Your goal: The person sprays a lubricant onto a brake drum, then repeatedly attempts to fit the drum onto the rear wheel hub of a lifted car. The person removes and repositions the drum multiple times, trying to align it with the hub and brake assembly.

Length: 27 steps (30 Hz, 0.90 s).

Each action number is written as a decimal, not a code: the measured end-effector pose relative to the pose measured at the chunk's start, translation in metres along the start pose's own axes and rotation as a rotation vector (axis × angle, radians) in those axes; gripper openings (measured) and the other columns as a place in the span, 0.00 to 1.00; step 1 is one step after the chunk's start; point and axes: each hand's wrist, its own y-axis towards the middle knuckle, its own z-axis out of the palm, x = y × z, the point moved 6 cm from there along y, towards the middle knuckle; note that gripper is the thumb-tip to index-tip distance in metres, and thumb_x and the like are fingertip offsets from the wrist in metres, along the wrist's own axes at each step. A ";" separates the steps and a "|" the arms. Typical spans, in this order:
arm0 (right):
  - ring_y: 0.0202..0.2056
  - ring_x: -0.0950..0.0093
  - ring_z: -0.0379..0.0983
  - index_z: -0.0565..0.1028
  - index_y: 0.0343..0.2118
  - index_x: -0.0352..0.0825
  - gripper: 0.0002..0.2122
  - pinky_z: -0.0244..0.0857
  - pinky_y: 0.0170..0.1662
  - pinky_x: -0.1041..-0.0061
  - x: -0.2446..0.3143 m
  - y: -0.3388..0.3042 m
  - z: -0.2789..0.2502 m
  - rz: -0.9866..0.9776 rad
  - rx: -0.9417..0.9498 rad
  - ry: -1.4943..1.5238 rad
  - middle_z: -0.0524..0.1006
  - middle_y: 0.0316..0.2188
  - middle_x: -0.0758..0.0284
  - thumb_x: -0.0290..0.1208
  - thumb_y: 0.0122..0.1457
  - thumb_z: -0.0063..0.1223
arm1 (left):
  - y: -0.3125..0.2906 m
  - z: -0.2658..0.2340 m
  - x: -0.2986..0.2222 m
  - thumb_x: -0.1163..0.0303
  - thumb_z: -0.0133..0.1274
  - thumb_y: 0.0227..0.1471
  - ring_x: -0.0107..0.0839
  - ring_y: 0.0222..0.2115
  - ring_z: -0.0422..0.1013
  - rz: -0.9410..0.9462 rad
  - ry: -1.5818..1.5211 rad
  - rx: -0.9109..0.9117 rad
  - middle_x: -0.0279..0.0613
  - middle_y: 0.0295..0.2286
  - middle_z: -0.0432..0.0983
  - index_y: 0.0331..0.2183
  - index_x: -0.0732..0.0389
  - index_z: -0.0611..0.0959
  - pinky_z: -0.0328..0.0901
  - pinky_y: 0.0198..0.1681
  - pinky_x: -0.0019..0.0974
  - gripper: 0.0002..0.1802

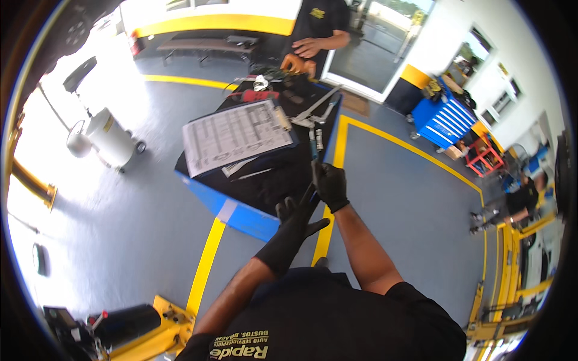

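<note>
Both my hands wear black gloves and are over the near right edge of a tool cart (250,224) with blue sides and a black top. My left hand (292,225) is open, fingers and thumb apart. My right hand (330,185) is closed beside it; what it holds, if anything, I cannot make out. Just beyond the right hand lies a slim tool with a teal handle (313,144), next to a short silver piece (319,138). A clipboard with a printed sheet (238,135) rests on the cart, left of my hands. Silver calipers (313,108) lie at the cart's far right.
A red tool (259,95) and an orange item (298,65) sit at the cart's far end, where another person's hand (307,47) hovers. A grey wheeled tank (109,137) stands left, a blue tool chest (444,120) right. Yellow lift parts (153,331) are at lower left.
</note>
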 end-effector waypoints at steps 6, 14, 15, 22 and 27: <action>0.19 0.56 0.76 0.76 0.20 0.32 0.24 0.67 0.26 0.60 -0.036 0.005 -0.053 0.211 0.021 -0.104 0.75 0.14 0.57 0.46 0.69 0.55 | -0.018 -0.026 -0.052 0.75 0.36 0.70 0.41 0.75 0.36 0.030 -0.771 0.505 0.36 0.75 0.40 0.74 0.49 0.55 0.29 0.75 0.49 0.35; 0.34 0.52 0.81 0.78 0.42 0.33 0.21 0.73 0.36 0.54 -0.078 -0.027 -0.115 0.452 -0.022 -0.423 0.81 0.34 0.53 0.51 0.69 0.50 | 0.024 0.068 -0.006 0.67 0.48 0.70 0.29 0.52 0.71 -0.274 -1.599 0.604 0.37 0.52 0.76 0.64 0.66 0.72 0.63 0.58 0.34 0.25; 0.40 0.51 0.81 0.76 0.51 0.33 0.23 0.74 0.37 0.52 -0.074 -0.035 -0.116 0.424 -0.037 -0.519 0.81 0.41 0.51 0.51 0.68 0.50 | 0.035 0.090 0.001 0.66 0.49 0.70 0.27 0.46 0.72 -0.360 -1.637 0.543 0.35 0.47 0.77 0.61 0.66 0.74 0.65 0.53 0.32 0.23; 0.54 0.53 0.72 0.65 0.68 0.34 0.30 0.72 0.45 0.48 -0.079 -0.055 -0.093 0.267 0.196 -1.030 0.72 0.59 0.51 0.39 0.64 0.51 | 0.111 0.226 0.021 0.67 0.48 0.70 0.33 0.42 0.77 -0.738 -1.158 0.418 0.41 0.43 0.81 0.51 0.64 0.82 0.71 0.47 0.36 0.15; 0.55 0.52 0.75 0.64 0.66 0.30 0.28 0.74 0.49 0.52 -0.109 -0.066 -0.096 0.279 0.486 -0.521 0.72 0.58 0.46 0.32 0.63 0.51 | 0.145 0.247 0.005 0.68 0.47 0.69 0.37 0.44 0.79 -0.704 -1.631 0.441 0.46 0.50 0.81 0.60 0.63 0.79 0.72 0.53 0.38 0.21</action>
